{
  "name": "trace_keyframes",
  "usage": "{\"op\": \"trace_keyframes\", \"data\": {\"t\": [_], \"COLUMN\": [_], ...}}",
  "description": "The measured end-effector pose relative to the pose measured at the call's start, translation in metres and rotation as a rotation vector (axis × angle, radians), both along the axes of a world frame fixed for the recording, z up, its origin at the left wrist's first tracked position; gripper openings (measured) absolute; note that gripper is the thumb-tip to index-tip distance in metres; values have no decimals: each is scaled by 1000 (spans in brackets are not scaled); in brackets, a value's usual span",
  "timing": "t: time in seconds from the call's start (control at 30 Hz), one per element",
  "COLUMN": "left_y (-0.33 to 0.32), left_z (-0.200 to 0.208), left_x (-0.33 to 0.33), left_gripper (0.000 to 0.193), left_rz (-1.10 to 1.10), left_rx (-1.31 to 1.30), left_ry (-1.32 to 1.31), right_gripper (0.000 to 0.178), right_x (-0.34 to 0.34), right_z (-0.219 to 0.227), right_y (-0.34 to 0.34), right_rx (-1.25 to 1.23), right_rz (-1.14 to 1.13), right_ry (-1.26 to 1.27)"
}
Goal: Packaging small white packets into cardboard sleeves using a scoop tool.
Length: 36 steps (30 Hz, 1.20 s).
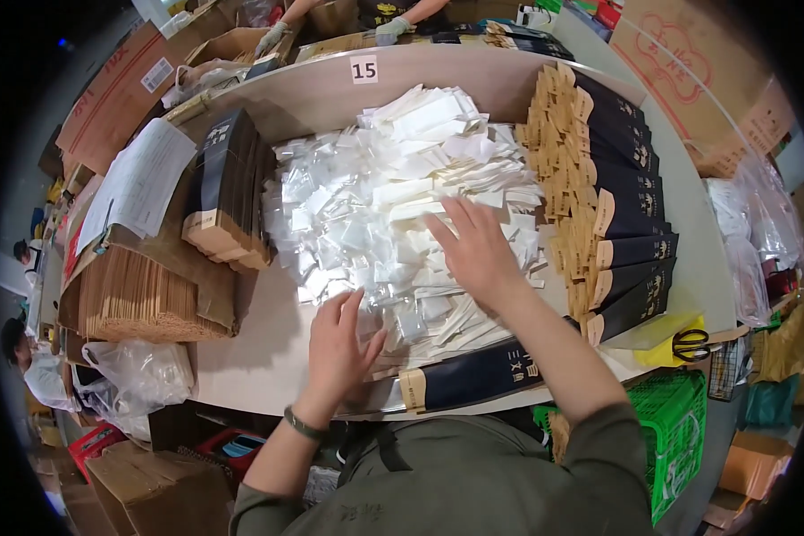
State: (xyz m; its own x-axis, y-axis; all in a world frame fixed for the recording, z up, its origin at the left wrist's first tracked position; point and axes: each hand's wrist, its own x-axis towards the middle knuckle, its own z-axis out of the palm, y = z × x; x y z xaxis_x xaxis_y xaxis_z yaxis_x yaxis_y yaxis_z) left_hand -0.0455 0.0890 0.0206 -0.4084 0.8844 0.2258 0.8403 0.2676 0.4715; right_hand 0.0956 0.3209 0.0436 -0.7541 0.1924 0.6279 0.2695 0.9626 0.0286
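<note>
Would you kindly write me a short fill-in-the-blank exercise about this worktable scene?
1. The person's right hand is over a heap of flat packets coloured ____.
2. The dark wristband is on the person's ____ wrist.
3. The green plastic crate stands on the person's ____ side.
4. The handles of the scissors are ____.

Missing words: white; left; right; black.
</note>
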Motion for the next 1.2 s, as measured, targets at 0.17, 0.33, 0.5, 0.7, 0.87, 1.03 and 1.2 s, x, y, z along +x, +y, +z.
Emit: {"op": "trace_keyframes", "data": {"t": [0.17, 0.33, 0.5, 0.7, 0.87, 1.03, 1.2], "left_y": [75, 62, 48, 50, 35, 50, 61], "left_z": [-14, -39, -28, -30, -41, -29, -37], "left_x": [-15, -52, -63, -58, -51, -42, -70], "left_gripper": [57, 36, 36, 39, 37, 40, 36], "left_rz": [-455, -434, -388, -396, -321, -17, 189], "left_rx": [16, 78, 141, 114, 138, 139, 198], "left_ry": [261, 197, 1, 50, -14, -89, 168], "right_gripper": [46, 41, 39, 33, 21, 12, 10], "right_x": [-62, -30, 24, -3, 57, 16, -17], "right_z": [-11, -17, -26, -45, -40, -48, -40], "right_y": [36, 13, -67, -62, -47, -72, -75], "right_rx": [-108, -231, -578, -425, -447, -635, -619], "right_rz": [-24, -33, 367, 506, 454, 91, -12], "right_ry": [-293, -152, -398, -576, -480, -141, -270]}}
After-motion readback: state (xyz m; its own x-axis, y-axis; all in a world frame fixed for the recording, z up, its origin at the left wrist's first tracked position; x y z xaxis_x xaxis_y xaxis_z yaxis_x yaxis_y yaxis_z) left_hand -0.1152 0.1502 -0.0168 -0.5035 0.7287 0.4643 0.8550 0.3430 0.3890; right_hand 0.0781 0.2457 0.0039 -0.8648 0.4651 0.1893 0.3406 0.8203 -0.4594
